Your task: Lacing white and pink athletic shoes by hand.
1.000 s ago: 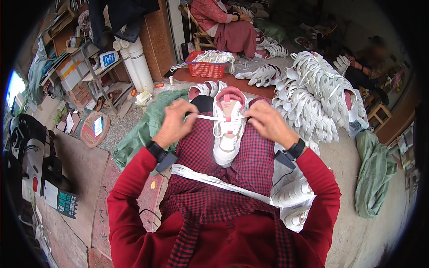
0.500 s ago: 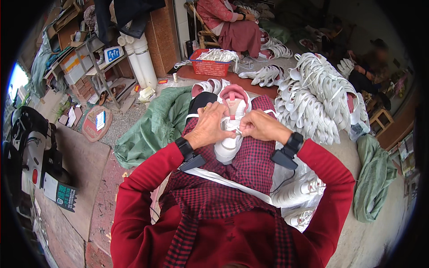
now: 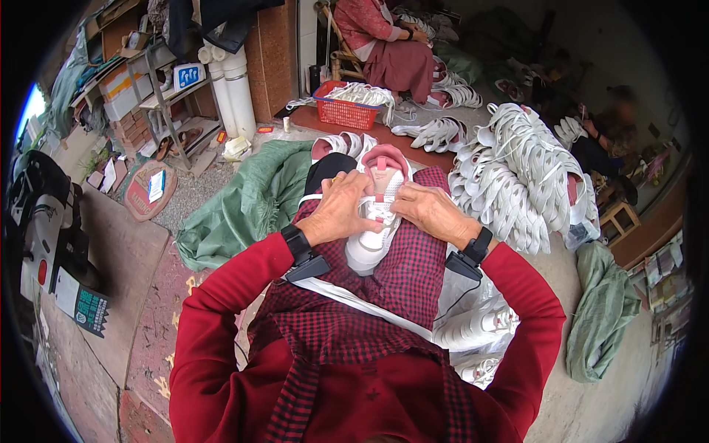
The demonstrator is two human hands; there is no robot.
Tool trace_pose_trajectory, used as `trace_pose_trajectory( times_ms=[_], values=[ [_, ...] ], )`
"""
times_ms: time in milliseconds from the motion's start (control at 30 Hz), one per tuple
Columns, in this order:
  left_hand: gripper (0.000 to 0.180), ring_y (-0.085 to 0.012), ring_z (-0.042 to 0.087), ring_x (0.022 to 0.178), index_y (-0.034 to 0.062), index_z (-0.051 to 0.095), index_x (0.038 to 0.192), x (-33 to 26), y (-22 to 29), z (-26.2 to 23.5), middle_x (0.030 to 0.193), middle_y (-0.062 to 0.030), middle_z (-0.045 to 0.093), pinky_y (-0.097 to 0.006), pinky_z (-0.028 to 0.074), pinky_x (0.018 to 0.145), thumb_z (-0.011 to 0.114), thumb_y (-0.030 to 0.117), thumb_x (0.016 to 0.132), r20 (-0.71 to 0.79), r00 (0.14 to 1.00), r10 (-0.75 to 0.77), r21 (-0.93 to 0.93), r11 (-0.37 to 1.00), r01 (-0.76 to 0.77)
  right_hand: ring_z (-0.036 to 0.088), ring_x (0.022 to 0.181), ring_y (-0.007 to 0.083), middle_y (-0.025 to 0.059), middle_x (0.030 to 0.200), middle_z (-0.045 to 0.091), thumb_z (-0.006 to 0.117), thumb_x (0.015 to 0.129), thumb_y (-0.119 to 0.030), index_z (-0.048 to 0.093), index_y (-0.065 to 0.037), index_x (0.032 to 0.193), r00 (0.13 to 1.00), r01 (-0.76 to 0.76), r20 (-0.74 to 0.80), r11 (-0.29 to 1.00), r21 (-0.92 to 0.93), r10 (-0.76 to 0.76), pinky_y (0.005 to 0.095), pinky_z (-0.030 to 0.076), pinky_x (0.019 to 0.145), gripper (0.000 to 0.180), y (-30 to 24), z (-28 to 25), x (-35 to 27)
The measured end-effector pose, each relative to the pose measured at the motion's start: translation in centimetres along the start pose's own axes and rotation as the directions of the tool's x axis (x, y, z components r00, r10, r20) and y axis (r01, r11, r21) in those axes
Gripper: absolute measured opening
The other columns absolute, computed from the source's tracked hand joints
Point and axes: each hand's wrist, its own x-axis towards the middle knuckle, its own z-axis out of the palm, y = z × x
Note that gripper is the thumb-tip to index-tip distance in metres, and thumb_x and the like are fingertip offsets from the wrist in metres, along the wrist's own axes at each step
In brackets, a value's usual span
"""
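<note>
A white sneaker with a pink collar lies on my lap, toe toward me. My left hand is closed around its left side, thumb lying across the lower laces. At the right edge of the lacing is my right hand, its fingers bent and pressed together against the shoe. What its fingertips pinch is hidden. White shoelaces cross the tongue between the two hands. A checked red-and-black apron covers my lap under the sneaker.
Stacked white shoe uppers lie at the right. A red basket of white laces stands ahead near a seated person. Green sacks lie left, another right. White shoes sit beside my right leg.
My right hand has turned and opened out from a tight pinch over the laces to lie along the shoe's right side. My left hand keeps its hold. The view has shifted slightly.
</note>
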Motion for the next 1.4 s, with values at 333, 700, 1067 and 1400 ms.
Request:
trace_pose_trajectory(
  times_ms=[333, 700, 1067, 1400],
  values=[
    [0.065, -0.0276, 0.052, 0.100, 0.0105, 0.054, 0.103, 0.4, -0.2, 0.0, 0.102, -0.0072, 0.055, -0.042, 0.034, 0.084, 0.092, 0.033, 0.055, 0.008, 1.000, 0.003, -0.011, 1.000, -0.003, 0.063, 0.075, 0.0239, 0.0087, 0.082, 0.061, 0.077, 0.076, -0.010, 0.065, -0.002, 0.087, 0.958, -0.257, 0.244, 0.830, 0.495, 0.152, 0.0344, 0.049, 0.066, 0.018, -0.7, -1.2, 0.0],
    [0.061, -0.0305, 0.058, 0.100, 0.0076, 0.051, 0.110, -0.4, -1.7, -0.7, 0.106, -0.0125, 0.056, -0.044, 0.040, 0.082, 0.085, 0.033, 0.067, 0.054, 0.995, 0.083, -0.195, 0.978, -0.071, 0.060, 0.069, 0.0322, 0.0129, 0.082, 0.056, 0.062, 0.075, 0.004, 0.058, -0.002, 0.088, 0.910, -0.109, -0.395, 0.992, 0.056, 0.123, 0.0386, 0.050, 0.061, 0.015, -3.3, 1.1, 0.5],
    [0.015, -0.0324, 0.061, 0.067, 0.0038, 0.066, 0.084, 0.2, -3.3, -2.3, 0.078, -0.0120, 0.061, -0.040, 0.048, 0.060, 0.071, 0.018, 0.084, -0.092, 0.962, 0.258, -0.130, 0.954, -0.269, 0.065, 0.066, 0.0359, 0.0202, 0.087, 0.067, 0.053, 0.081, 0.000, 0.055, -0.007, 0.121, 0.839, -0.382, -0.384, 0.920, 0.087, 0.385, 0.0450, 0.050, 0.060, 0.041, -2.4, 3.8, -0.8],
    [0.032, -0.0036, 0.044, 0.060, 0.0049, 0.063, 0.070, -2.2, -9.1, -9.1, 0.064, 0.0074, 0.052, -0.024, 0.033, 0.053, 0.062, 0.022, 0.097, 0.214, 0.968, -0.128, -0.669, 0.703, 0.241, 0.062, 0.064, 0.0413, 0.0203, 0.073, 0.062, 0.054, 0.076, -0.008, 0.050, -0.007, 0.113, 0.919, -0.337, -0.196, 0.940, 0.064, 0.342, 0.0533, 0.047, 0.058, 0.037, -0.8, 2.9, -0.3]
  ],
)
